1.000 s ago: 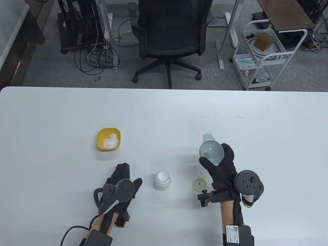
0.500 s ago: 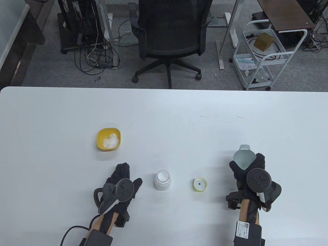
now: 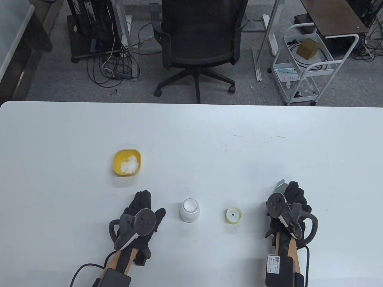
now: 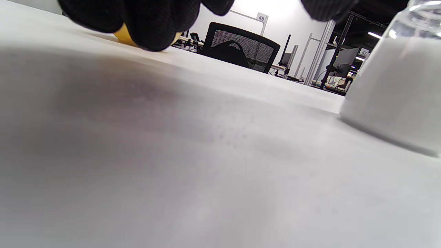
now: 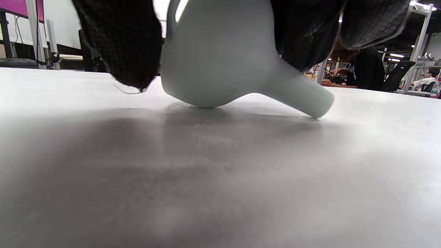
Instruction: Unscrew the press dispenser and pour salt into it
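Two gloved hands sit low on the white surface (image 3: 191,134), well apart, with the task's things between them. The left hand (image 3: 140,213) lies flat beside the dispenser jar (image 3: 189,210), fingers straight and relaxed, grip apart and holding nothing; in the left wrist view the jar (image 4: 396,89) looms at the right edge, packed with white salt nearly to its neck, standing upright and uncapped. Its pale yellow press cap (image 3: 233,215) rests on the surface just to the right of the jar, apart from it, a small dark hole at its centre. The right hand (image 3: 291,206) is over at the right side, its fingers wrapped round a pale grey funnel (image 5: 220,58) (only a sliver of it shows from above, past the tracker). In the right wrist view the funnel lies tilted on its side, its rounded bowl touching the surface and its spout pointing right with the tip down on the surface, the grip clamped on it from above. Farther back on the left stands a yellow bowl (image 3: 127,162) holding a heap of white salt.
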Available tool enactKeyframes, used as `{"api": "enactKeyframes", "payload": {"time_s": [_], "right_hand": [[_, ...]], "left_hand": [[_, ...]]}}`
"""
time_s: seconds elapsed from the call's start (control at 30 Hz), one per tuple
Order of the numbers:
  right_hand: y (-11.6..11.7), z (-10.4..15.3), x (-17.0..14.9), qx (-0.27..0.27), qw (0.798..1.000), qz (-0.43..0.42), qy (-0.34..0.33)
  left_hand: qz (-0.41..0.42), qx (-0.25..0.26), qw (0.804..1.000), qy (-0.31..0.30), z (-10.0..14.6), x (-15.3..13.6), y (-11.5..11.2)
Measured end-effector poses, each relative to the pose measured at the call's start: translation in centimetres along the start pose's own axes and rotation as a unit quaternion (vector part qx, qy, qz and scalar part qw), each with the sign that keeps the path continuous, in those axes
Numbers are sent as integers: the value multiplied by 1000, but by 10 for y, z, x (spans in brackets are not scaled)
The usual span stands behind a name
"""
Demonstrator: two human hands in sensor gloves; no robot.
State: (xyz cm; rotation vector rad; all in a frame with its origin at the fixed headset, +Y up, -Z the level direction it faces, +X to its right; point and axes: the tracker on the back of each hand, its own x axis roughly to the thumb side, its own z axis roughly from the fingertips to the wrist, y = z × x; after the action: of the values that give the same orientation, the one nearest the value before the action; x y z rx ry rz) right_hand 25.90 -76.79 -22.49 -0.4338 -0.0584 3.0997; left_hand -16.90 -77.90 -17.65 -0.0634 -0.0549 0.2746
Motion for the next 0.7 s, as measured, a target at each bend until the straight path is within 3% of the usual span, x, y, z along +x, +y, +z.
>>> {"api": "enactKeyframes", "payload": {"time_s": [0.1, 0.2, 0.43, 0.7], "right_hand": [[-7, 1, 0, -6, 1000, -26, 1], [-22, 4, 7, -54, 998, -41, -18], [-48, 20, 55, -93, 986, -36, -134], [-53, 49, 114, -77, 959, -8, -273]], "left_hand": [[1, -1, 1000, 1, 0, 0, 0], [-2, 1, 1000, 5, -1, -1, 0], [-28, 21, 999, 1, -1, -2, 7], [-190, 50, 980, -29, -1, 0, 12]]}}
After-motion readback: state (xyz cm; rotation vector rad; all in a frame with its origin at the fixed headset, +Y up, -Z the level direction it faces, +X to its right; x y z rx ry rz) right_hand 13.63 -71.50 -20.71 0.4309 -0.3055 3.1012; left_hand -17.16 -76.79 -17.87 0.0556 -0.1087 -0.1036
